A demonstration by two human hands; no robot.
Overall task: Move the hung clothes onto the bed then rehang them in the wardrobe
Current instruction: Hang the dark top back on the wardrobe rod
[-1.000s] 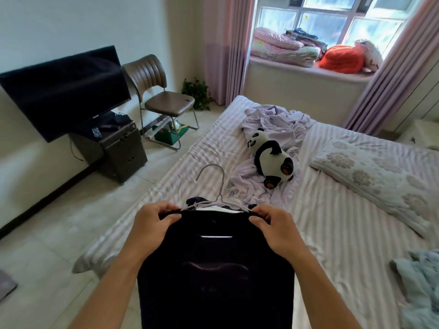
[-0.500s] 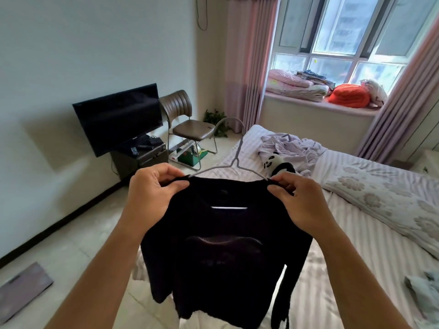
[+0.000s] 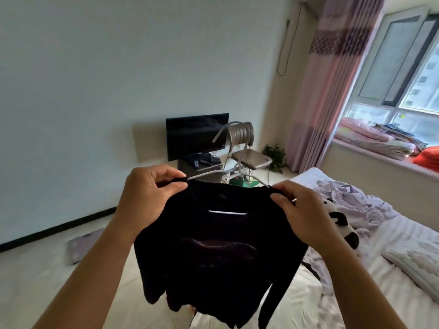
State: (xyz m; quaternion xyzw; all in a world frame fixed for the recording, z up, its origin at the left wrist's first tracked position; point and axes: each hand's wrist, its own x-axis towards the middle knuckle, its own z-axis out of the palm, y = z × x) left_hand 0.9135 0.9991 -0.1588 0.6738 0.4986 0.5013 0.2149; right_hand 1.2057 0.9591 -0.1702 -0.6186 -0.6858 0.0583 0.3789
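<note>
Over bed (image 3: 392,238); two hands: left hand (image 3: 145,198), right hand (image 3: 301,212); one sweater (image 3: 213,252); one hanger (image 3: 228,172)

Sweater (image 3: 221,252) hangs before the television (image 3: 196,135) (bed (image 3: 392,293) to its right)

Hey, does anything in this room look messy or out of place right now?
Yes: a crumpled lilac sheet lies bunched on the bed, with a panda plush flopped on it. A flat scale sits loose on the floor.
</note>
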